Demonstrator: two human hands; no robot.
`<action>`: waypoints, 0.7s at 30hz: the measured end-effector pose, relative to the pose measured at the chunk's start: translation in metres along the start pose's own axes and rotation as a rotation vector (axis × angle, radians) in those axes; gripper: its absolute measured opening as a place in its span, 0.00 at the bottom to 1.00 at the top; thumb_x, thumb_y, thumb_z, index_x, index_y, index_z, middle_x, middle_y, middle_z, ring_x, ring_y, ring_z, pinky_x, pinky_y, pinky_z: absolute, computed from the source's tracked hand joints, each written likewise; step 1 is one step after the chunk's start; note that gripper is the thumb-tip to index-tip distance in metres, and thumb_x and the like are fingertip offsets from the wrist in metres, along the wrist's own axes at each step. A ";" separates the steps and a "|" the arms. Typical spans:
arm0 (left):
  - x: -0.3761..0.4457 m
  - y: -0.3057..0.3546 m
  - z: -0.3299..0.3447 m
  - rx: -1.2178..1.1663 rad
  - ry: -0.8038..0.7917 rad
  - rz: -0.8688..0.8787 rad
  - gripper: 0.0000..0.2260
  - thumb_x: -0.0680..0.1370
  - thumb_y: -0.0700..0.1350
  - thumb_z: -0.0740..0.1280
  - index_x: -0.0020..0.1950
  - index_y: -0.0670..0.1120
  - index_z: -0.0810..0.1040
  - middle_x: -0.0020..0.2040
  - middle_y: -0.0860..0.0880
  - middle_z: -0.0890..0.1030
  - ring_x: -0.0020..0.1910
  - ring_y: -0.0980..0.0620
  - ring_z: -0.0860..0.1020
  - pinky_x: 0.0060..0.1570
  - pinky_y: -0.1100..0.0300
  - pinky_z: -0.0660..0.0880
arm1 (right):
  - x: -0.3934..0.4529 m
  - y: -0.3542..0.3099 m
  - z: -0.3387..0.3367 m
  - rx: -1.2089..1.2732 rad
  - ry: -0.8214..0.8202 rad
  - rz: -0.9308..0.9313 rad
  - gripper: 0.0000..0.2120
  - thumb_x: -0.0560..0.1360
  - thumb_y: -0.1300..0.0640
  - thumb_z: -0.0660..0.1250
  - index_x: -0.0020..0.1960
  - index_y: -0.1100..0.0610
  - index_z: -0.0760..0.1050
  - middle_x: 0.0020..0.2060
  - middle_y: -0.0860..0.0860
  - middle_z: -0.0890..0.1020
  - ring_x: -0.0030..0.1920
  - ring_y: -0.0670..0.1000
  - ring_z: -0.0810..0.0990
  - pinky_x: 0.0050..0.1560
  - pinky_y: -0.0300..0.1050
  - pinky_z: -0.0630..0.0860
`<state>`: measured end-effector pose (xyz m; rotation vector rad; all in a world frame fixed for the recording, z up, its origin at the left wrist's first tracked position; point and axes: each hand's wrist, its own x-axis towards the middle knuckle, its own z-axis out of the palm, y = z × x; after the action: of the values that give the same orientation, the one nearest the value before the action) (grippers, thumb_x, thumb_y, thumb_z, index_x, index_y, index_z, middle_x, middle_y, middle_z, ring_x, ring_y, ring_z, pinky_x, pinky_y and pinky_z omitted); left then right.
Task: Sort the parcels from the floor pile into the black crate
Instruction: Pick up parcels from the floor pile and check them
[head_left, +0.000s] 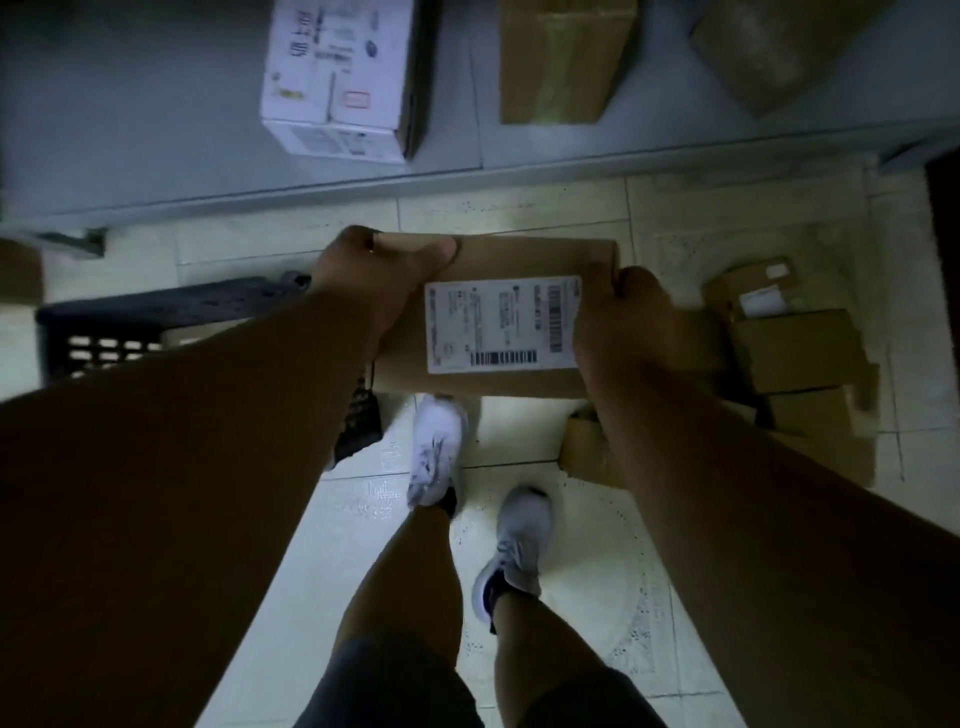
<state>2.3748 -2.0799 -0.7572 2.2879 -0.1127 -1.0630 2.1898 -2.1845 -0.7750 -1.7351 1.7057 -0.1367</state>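
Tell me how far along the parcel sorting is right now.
Done: a brown shape that may be a parcel shows inside the black crate, though the left arm hides most of it. In hand: left hand and right hand hold a labelled brown parcel. Left: the floor pile holds several boxes.

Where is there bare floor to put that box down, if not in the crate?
Bare tile lies between the grey shelf edge and the held parcel, and more behind the white shoes. To the right it is crowded with the pile of brown parcels; to the left stands the black crate. Both the left hand and right hand grip the parcel.
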 end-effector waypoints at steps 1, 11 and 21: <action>-0.011 -0.005 -0.011 0.024 0.000 -0.022 0.30 0.56 0.71 0.73 0.50 0.55 0.77 0.41 0.51 0.84 0.37 0.49 0.84 0.39 0.49 0.81 | -0.012 -0.002 0.004 0.033 -0.043 0.017 0.19 0.81 0.38 0.51 0.41 0.50 0.68 0.34 0.46 0.76 0.32 0.46 0.77 0.31 0.41 0.73; -0.047 -0.102 -0.080 -0.005 0.079 -0.096 0.24 0.68 0.69 0.68 0.52 0.52 0.72 0.41 0.50 0.80 0.38 0.50 0.80 0.31 0.59 0.71 | -0.111 -0.018 0.068 -0.045 -0.107 -0.065 0.21 0.81 0.38 0.49 0.48 0.54 0.69 0.32 0.45 0.71 0.30 0.44 0.72 0.28 0.35 0.65; -0.026 -0.240 -0.186 -0.052 0.176 -0.122 0.17 0.76 0.60 0.64 0.58 0.52 0.66 0.50 0.50 0.76 0.43 0.49 0.79 0.31 0.58 0.74 | -0.221 -0.078 0.186 -0.157 -0.136 -0.089 0.16 0.82 0.41 0.53 0.47 0.53 0.66 0.31 0.43 0.69 0.28 0.39 0.66 0.18 0.31 0.60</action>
<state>2.4499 -1.7852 -0.7816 2.3536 0.1250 -0.9073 2.3235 -1.9172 -0.7895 -1.8902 1.5776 0.0761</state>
